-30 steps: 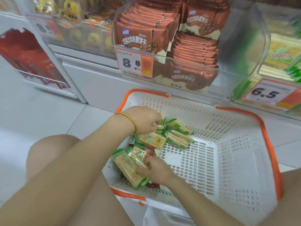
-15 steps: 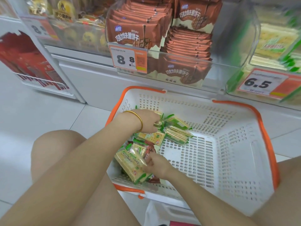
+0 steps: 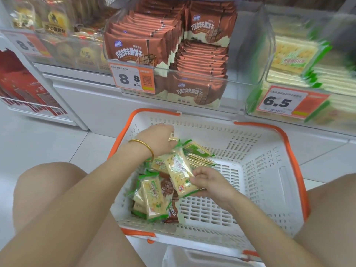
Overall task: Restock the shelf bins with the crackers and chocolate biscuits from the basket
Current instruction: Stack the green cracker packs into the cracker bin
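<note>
Cracker packet (image 3: 180,175) higher in right-hand grip (image 3: 210,183)

Floor (image 3: 48,143): white tiles with thin grey joints. Base panel (image 3: 92,105): plain white, running under the shelf down to the floor.

Wire rack (image 3: 38,107): white, at the left edge, loaded with red packets (image 3: 17,87); their print is blurred.

Pastry packs (image 3: 55,20): yellow and brown, in the upper left, blurred.

Price labels: white and orange. One reads 8.8 (image 3: 133,78) and carries a square code. One reads 6.5 (image 3: 287,103). A third (image 3: 28,44), far left, is only partly legible.

White plastic item (image 3: 192,257): at the bottom edge, cut off by the frame; type cannot be determined.
</note>
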A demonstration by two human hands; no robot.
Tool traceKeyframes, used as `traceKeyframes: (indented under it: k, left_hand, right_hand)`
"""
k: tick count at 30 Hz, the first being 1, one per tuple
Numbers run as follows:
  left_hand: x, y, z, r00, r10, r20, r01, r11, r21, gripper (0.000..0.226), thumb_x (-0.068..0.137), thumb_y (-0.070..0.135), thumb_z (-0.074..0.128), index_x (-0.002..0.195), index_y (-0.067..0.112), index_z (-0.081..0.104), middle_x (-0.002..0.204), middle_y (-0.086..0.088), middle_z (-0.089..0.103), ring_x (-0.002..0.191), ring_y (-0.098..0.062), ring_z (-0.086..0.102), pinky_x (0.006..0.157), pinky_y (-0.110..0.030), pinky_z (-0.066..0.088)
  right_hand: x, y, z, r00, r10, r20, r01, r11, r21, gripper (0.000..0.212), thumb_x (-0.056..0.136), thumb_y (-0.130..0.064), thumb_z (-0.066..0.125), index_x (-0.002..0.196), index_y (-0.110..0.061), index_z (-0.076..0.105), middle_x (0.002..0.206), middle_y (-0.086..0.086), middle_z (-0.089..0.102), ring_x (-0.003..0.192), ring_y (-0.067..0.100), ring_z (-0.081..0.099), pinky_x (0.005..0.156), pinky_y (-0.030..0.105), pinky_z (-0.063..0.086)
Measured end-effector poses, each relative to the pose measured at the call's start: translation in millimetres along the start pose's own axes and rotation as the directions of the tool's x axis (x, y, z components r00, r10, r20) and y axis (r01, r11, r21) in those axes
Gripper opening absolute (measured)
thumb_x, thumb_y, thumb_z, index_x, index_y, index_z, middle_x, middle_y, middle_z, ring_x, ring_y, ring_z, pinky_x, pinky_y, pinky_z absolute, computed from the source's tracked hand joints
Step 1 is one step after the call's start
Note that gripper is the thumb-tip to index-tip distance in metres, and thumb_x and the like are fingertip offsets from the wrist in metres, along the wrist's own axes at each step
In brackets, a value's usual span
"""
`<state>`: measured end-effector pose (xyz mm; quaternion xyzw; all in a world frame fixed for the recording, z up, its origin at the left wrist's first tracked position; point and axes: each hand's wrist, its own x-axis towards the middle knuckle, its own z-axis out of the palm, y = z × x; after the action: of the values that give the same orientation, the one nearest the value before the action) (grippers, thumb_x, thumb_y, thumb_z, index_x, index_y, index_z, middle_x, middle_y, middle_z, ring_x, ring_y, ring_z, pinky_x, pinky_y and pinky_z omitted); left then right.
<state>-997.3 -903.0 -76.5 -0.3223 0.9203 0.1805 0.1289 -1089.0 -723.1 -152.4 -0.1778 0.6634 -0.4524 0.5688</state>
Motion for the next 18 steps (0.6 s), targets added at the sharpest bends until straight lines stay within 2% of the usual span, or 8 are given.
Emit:
traceKeyframes:
  k: [3,5,7,10,11,14,16,18]
  left_hand:
    - [-7,17,1,0.994,-0.090,-0.066,0.055,0.912,-0.407,0.060,0.096,0.037,0.047,0.143,0.004,0.029,0.139,-0.016,0.045,0.125,-0.028,0.047,0.104,-0.038,0.039]
    - [-12,32,3,0.996,-0.075,0.044,0.084,0.702,-0.707,0.058,0.095,0.036,0.051,0.135,-0.003,0.036,0.119,-0.015,0.061,0.109,-0.028,0.060,0.096,-0.043,0.048]
    - [-21,50,4,0.993,0.015,0.120,0.091,0.561,-0.823,0.052,0.092,0.036,0.058,0.120,-0.007,0.049,0.102,-0.017,0.069,0.094,-0.030,0.068,0.088,-0.049,0.053]
    - [-24,76,8,0.992,0.110,0.068,-0.021,0.655,-0.755,0.066,0.069,0.060,0.072,0.110,0.010,0.059,0.105,-0.011,0.069,0.096,-0.028,0.067,0.087,-0.053,0.052]
    - [-26,87,5,0.985,0.164,0.052,-0.072,0.669,-0.740,0.058,0.070,0.057,0.073,0.108,0.016,0.059,0.106,-0.005,0.070,0.098,-0.023,0.067,0.088,-0.050,0.052]
    - [-28,115,-12,0.958,0.280,0.065,-0.148,0.675,-0.723,0.024,0.087,0.022,0.065,0.109,0.022,0.056,0.105,0.003,0.070,0.096,-0.013,0.068,0.086,-0.045,0.054]
    - [-34,132,-26,0.922,0.374,0.098,-0.219,0.714,-0.665,0.020,0.090,0.019,0.062,0.107,0.027,0.055,0.103,-0.002,0.070,0.094,-0.019,0.068,0.085,-0.045,0.054]
    - [-39,154,-46,0.889,0.442,0.124,-0.311,0.779,-0.544,0.017,0.091,0.022,0.060,0.105,0.030,0.055,0.104,-0.005,0.068,0.094,-0.021,0.066,0.084,-0.043,0.054]
  right_hand:
    - [-22,-18,-13,1.000,-0.011,-0.026,0.016,0.980,0.196,0.010,0.090,-0.001,0.059,0.098,-0.003,0.055,0.098,0.017,0.066,0.083,0.023,0.068,0.069,0.033,0.058]
    - [-38,-29,-20,0.999,-0.036,-0.039,0.046,0.950,0.309,0.008,0.090,0.000,0.057,0.097,-0.002,0.053,0.097,0.017,0.067,0.085,0.025,0.067,0.072,0.034,0.059]
    - [-54,-40,-27,0.996,-0.074,-0.055,0.090,0.912,0.401,0.007,0.090,0.001,0.057,0.090,-0.003,0.052,0.093,0.017,0.067,0.085,0.026,0.067,0.074,0.036,0.059]
    - [-78,-50,-43,0.987,-0.123,-0.101,0.154,0.907,0.393,0.010,0.089,0.001,0.059,0.092,-0.003,0.051,0.094,0.020,0.065,0.086,0.027,0.067,0.076,0.037,0.059]
    - [-87,-53,-50,0.984,-0.131,-0.120,0.165,0.927,0.336,0.011,0.089,-0.001,0.060,0.096,-0.003,0.051,0.099,0.023,0.065,0.088,0.028,0.067,0.078,0.038,0.059]
    - [-112,-64,-75,0.948,-0.202,-0.247,0.236,0.965,0.116,0.019,0.089,-0.013,0.063,0.104,-0.006,0.053,0.111,0.022,0.065,0.092,0.025,0.068,0.081,0.041,0.058]
    - [-126,-76,-93,0.868,-0.327,-0.373,0.353,0.935,0.004,0.025,0.088,-0.018,0.064,0.111,-0.014,0.054,0.110,0.017,0.065,0.089,0.018,0.069,0.076,0.034,0.058]
    - [-138,-94,-113,0.791,-0.450,-0.415,0.477,0.878,-0.044,0.032,0.087,-0.014,0.064,0.117,-0.020,0.053,0.106,0.011,0.066,0.083,0.013,0.067,0.065,0.026,0.056]
